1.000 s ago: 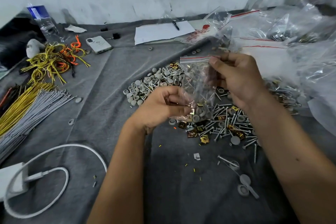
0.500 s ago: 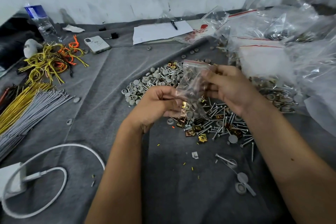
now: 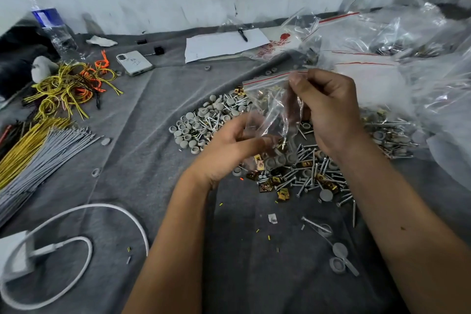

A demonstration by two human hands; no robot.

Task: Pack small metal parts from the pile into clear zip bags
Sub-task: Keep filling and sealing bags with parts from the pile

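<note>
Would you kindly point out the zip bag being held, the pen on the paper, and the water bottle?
zip bag (image 3: 267,94), head view, clear upper panel below the red strip.
pen (image 3: 243,34), head view, middle of its dark barrel.
water bottle (image 3: 54,30), head view, clear body under the blue label.

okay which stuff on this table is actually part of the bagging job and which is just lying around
Part of the job:
- zip bag, held by both hands, left and right
- pile of screws and clips
- grey caps
- spare bags

Lying about:
- phone
- water bottle
- wire bundles
- charger cable
- paper
</note>
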